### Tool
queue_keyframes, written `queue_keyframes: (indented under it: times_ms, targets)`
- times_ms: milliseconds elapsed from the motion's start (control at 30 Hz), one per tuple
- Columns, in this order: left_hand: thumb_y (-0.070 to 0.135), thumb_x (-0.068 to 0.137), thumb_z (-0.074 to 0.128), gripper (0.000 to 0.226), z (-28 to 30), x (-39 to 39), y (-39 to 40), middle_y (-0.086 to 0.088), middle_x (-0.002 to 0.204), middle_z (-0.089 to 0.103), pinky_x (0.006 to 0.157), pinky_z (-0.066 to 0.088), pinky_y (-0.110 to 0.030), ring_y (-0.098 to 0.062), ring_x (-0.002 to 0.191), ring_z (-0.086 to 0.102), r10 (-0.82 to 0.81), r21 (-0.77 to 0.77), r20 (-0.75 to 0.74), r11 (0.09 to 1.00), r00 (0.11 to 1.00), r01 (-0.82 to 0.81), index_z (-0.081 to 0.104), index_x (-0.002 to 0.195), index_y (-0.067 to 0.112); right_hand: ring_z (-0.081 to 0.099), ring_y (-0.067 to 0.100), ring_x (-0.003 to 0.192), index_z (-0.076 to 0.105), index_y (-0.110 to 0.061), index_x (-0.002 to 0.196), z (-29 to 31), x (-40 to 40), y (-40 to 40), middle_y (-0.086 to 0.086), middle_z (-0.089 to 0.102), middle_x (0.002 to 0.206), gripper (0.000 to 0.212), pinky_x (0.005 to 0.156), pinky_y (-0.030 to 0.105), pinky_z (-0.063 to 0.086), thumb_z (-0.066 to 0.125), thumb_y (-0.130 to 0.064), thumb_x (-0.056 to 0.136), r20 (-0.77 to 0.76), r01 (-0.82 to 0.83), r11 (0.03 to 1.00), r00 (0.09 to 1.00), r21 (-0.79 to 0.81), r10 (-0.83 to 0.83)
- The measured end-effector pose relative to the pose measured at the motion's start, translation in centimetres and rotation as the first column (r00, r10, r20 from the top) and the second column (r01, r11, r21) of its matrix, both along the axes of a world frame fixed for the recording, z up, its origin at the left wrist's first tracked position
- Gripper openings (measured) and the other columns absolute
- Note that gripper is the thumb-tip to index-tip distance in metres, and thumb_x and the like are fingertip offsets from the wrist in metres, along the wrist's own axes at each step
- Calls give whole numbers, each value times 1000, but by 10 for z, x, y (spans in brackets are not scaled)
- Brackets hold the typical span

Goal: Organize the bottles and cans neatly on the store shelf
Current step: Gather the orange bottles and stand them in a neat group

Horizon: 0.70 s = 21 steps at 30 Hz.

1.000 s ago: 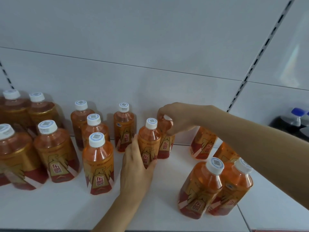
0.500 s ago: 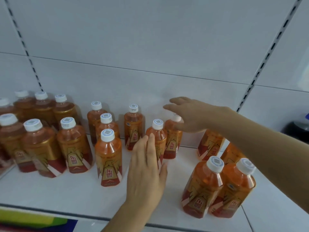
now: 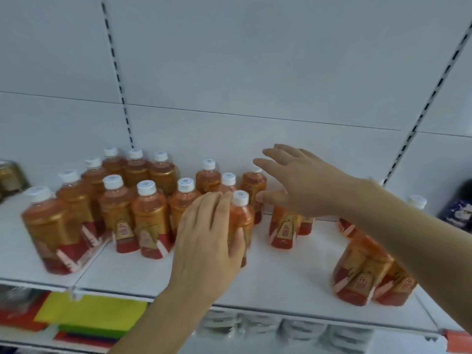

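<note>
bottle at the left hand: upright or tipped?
Upright: the bottle stands cap-up on the shelf, left hand against its side.

The left hand (image 3: 207,241) has let go and come back to the front orange bottle (image 3: 241,221), fingers now against its side. The right hand (image 3: 304,185) has released the back bottle's cap and opened, fingers spread above the row.
</note>
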<state>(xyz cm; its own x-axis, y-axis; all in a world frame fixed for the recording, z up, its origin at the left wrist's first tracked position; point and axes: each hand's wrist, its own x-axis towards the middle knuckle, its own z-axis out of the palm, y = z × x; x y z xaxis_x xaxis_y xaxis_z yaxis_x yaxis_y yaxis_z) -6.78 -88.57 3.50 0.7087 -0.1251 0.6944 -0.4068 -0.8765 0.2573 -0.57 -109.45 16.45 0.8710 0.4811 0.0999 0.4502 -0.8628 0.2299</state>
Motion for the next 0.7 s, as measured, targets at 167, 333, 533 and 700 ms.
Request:
queue_keyframes:
  times_ms: [167,333,533,700]
  targets:
    - [38,96,59,57,10,-13,89,-3,146,55,117,40,-42,-24,139,49,13,-34,-118,999,993,-17,53,148,16,11,24,163,22,-36,166,-16,-20,69,-1,26,173,73,130,41,12,40,-68,103,35,-35,998,999,60,33]
    - [33,98,64,55,35,-10,177,-2,147,56,113,45,-44,-24,137,50,56,-59,-177,996,983,-67,51,150,18,14,22,162,24,-34,167,-31,-26,133,-6,30,172,71,131,43,15,45,-62,105,20,-63,993,998,96,62]
    - [39,100,63,60,71,42,226,-5,148,58,109,46,-47,-30,136,51,103,235,-243,971,965,-44,47,154,18,29,24,155,34,-29,162,-40,0,187,-2,46,160,69,127,43,25,51,-59,102,40,-124,986,992,109,120]
    - [52,92,71,65,88,94,231,2,139,59,100,51,-44,-25,127,56,214,538,-446,840,869,69,49,147,24,46,28,140,32,-26,162,-60,33,217,0,54,148,89,117,44,36,62,-69,91,14,-134,990,991,30,134]
